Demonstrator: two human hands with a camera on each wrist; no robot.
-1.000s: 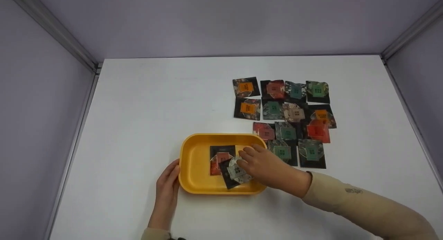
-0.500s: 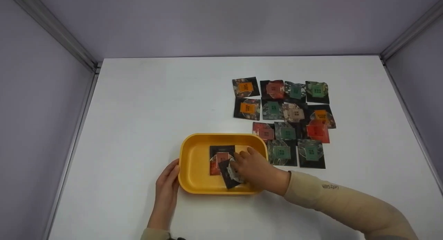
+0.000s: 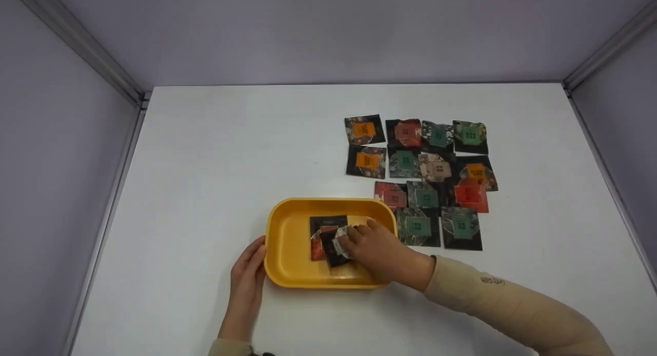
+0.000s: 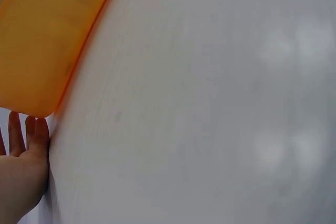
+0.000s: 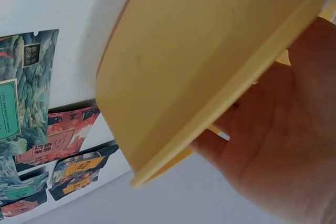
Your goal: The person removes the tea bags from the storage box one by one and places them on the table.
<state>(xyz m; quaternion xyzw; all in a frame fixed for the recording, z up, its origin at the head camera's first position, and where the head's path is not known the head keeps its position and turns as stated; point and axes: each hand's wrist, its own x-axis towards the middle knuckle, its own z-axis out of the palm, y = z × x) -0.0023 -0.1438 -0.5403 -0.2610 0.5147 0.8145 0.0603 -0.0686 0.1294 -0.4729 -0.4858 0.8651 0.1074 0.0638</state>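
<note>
A yellow tray (image 3: 291, 269) stands at the table's front middle. Along its left end lies my left hand (image 3: 246, 271), fingers extended against the wall; the left wrist view shows these fingertips (image 4: 41, 129) touching the tray. My right hand (image 3: 382, 253) reaches into the tray's right half and pinches a black sachet with a pale label (image 3: 333, 251), probably a tea sachet. Beneath it, partly covered, lies a black-and-red sachet (image 3: 316, 245). In the right wrist view the tray wall (image 5: 184, 51) hides most of the fingers.
Several sachets lie in uneven rows right of and behind the tray, among them an orange-labelled sachet (image 3: 364, 130), a red sachet (image 3: 469, 194) and a green-labelled sachet (image 3: 461, 228). Some overlap. Grey panels (image 3: 328, 38) border the white table (image 3: 205, 156).
The right hand has moved left over the pale-labelled sachet and taken hold of it. That sachet has shifted up and left over the red one. The left hand and tray have stayed put.
</note>
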